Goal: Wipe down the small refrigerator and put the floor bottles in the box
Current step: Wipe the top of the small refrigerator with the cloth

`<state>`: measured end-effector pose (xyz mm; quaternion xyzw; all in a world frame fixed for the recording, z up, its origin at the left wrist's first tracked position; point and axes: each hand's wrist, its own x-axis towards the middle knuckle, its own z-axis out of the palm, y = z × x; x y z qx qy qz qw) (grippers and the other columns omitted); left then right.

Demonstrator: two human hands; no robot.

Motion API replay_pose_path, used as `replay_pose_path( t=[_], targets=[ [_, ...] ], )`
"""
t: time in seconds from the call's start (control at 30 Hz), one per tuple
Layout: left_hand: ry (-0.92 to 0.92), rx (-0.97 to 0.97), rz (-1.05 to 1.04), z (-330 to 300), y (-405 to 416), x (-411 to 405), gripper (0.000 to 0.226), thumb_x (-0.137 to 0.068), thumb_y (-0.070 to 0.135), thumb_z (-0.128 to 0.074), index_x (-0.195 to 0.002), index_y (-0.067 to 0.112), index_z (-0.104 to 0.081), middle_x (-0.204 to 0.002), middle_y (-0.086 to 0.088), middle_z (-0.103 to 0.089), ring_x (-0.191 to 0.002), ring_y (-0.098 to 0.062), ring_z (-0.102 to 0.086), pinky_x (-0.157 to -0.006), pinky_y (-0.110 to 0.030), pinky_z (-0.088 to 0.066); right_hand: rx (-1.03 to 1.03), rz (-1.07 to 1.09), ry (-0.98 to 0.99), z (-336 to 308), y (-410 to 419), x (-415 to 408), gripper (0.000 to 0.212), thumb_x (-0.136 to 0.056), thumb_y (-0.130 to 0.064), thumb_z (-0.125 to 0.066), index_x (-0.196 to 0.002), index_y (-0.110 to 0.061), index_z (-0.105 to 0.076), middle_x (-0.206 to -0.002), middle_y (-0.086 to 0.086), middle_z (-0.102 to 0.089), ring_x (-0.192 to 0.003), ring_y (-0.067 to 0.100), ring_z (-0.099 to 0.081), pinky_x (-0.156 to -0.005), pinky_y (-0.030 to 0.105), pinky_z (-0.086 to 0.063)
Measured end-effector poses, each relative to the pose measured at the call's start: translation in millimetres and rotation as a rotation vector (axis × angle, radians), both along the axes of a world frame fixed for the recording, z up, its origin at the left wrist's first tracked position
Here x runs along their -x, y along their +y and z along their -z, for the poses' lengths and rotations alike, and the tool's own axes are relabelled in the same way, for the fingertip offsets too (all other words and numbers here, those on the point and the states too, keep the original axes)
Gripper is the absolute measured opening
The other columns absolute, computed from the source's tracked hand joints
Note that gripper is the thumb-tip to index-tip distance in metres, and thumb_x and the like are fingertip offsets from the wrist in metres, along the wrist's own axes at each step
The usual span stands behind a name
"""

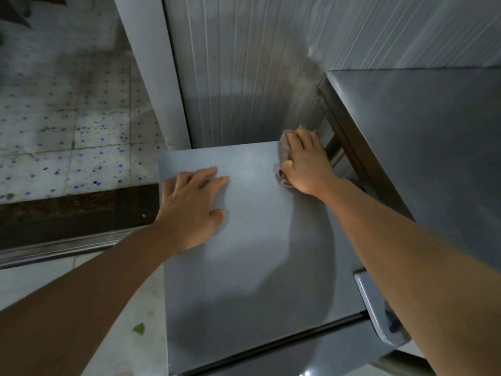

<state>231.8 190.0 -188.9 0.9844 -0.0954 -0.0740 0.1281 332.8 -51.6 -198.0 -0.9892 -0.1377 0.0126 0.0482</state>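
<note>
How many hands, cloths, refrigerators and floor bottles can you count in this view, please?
Hands: 2, the left hand flat on the refrigerator top, the right hand pressing the cloth
Cloths: 1
Refrigerators: 1
Floor bottles: 0 in view
Total: 4

A stainless-steel table stands at the right, its top higher than the surface beside it. Behind runs a ribbed grey wall panel with a pale vertical frame at its left edge. Speckled floor tiles spread at left, bordered by a dark threshold strip. A green leaf scrap lies on the pale floor.
</note>
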Motion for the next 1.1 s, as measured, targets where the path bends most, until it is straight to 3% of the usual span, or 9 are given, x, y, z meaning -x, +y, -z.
replay_pose_path(
  t=[0.1,0.2,0.37,0.47,0.6,0.77,0.87,1.0,1.1],
  targets=[
    [-0.090,0.029,-0.070,-6,20,13,0.056,-0.080,0.031,-0.060,-0.133,0.027,-0.043,-0.143,0.006,-0.038,-0.130,-0.023,-0.025,-0.107,-0.043,-0.017,-0.077,0.059,0.069,-4,-1,-13,0.051,-0.094,-0.028,-0.041,-0.141,-0.009,-0.031,-0.147,0.013,-0.029,-0.137,0.030,-0.020,-0.114,0.040,-0.016],
    [-0.099,0.069,-0.083,-5,43,32,0.054,-0.076,0.031,-0.065,-0.128,0.024,-0.049,-0.139,0.005,-0.041,-0.127,-0.022,-0.030,-0.104,-0.039,-0.021,-0.014,0.131,0.065,-3,23,-23,0.042,-0.096,-0.029,-0.032,-0.131,-0.009,-0.044,-0.139,0.018,-0.042,-0.129,0.034,-0.033,-0.111,0.042,-0.024],
    [-0.101,0.209,-0.090,-6,62,47,0.062,-0.075,0.029,-0.069,-0.133,0.021,-0.047,-0.142,0.005,-0.044,-0.132,-0.017,-0.037,-0.110,-0.034,-0.021,-0.013,-0.079,0.007,2,111,-1,0.059,-0.078,-0.037,-0.026,-0.125,-0.011,-0.050,-0.129,0.012,-0.051,-0.122,0.029,-0.043,-0.106,0.037,-0.028],
    [-0.111,0.237,-0.234,-6,75,59,0.061,-0.074,0.023,-0.072,-0.130,0.021,-0.048,-0.135,0.002,-0.049,-0.127,-0.018,-0.041,-0.108,-0.032,-0.023,-0.040,-0.165,0.001,5,162,13,0.047,-0.087,-0.033,-0.040,-0.129,-0.013,-0.045,-0.133,0.010,-0.047,-0.124,0.030,-0.039,-0.107,0.039,-0.024],
    [-0.091,0.272,-0.357,-15,99,69,0.056,-0.077,0.020,-0.069,-0.129,0.022,-0.048,-0.128,0.002,-0.053,-0.123,-0.017,-0.044,-0.107,-0.033,-0.027,-0.062,-0.326,0.002,5,208,26,0.052,-0.091,-0.033,-0.041,-0.140,-0.015,-0.036,-0.141,0.008,-0.039,-0.131,0.029,-0.031,-0.113,0.040,-0.017],
    [-0.082,0.259,-0.343,-30,113,83,0.051,-0.080,0.020,-0.068,-0.127,0.022,-0.049,-0.125,0.002,-0.055,-0.122,-0.016,-0.046,-0.109,-0.037,-0.031,0.017,-0.389,-0.038,1,219,55,0.049,-0.088,-0.035,-0.043,-0.132,-0.016,-0.049,-0.149,0.002,-0.027,-0.142,0.027,-0.012,-0.118,0.044,-0.008],
    [-0.089,0.268,-0.310,-40,110,87,0.051,-0.079,0.018,-0.067,-0.127,0.021,-0.049,-0.123,0.001,-0.056,-0.120,-0.018,-0.046,-0.106,-0.034,-0.030,-0.054,-0.338,0.023,0,210,102,0.055,-0.086,-0.033,-0.045,-0.138,-0.015,-0.043,-0.158,0.001,-0.010,-0.146,0.026,0.007,-0.120,0.044,-0.001],
    [-0.092,0.283,-0.272,-48,93,87,0.050,-0.079,0.015,-0.066,-0.125,0.021,-0.049,-0.119,0.002,-0.058,-0.116,-0.017,-0.049,-0.099,-0.030,-0.031,-0.047,-0.371,0.079,1,187,147,0.066,-0.085,-0.041,-0.027,-0.147,-0.020,-0.028,-0.160,0.001,0.001,-0.146,0.025,0.012,-0.120,0.044,-0.004],
    [-0.086,0.283,-0.267,-46,75,86,0.050,-0.079,0.015,-0.065,-0.126,0.022,-0.048,-0.123,0.003,-0.056,-0.119,-0.017,-0.047,-0.102,-0.032,-0.030,-0.045,-0.289,0.111,2,157,125,0.067,-0.091,-0.038,-0.033,-0.152,-0.024,-0.010,-0.160,0.002,0.009,-0.146,0.023,0.013,-0.117,0.041,-0.002]
  ],
)
